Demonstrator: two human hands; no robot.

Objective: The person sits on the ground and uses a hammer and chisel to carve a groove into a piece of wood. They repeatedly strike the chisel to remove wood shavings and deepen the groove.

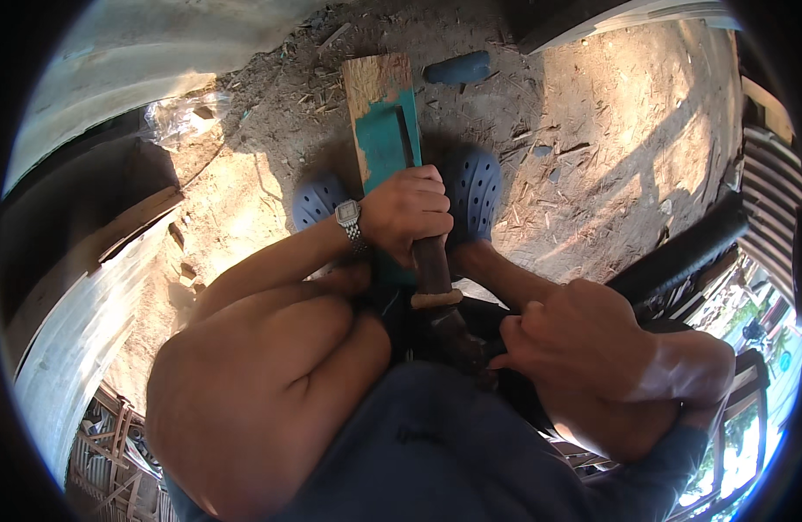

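My left hand (409, 209), with a silver watch on its wrist, is closed round a long dark tool (433, 265) with a blade-like upper part and a pale ring low on it. The blade-like part lies over a worn board (378, 135) with flaking turquoise paint, standing between my feet in blue clogs (477, 183). My right hand (575, 339) is curled beside the tool's dark lower end, over my right leg; what its fingers hold, if anything, is hidden.
Dirt ground (614, 104) with wood shavings surrounds me, with a flat blue-grey object (456, 67) beyond the board. Metal sheets (79, 322) line the left, beside crumpled clear plastic (175, 117). A dark beam (671, 248) and corrugated sheet (766, 209) are at the right.
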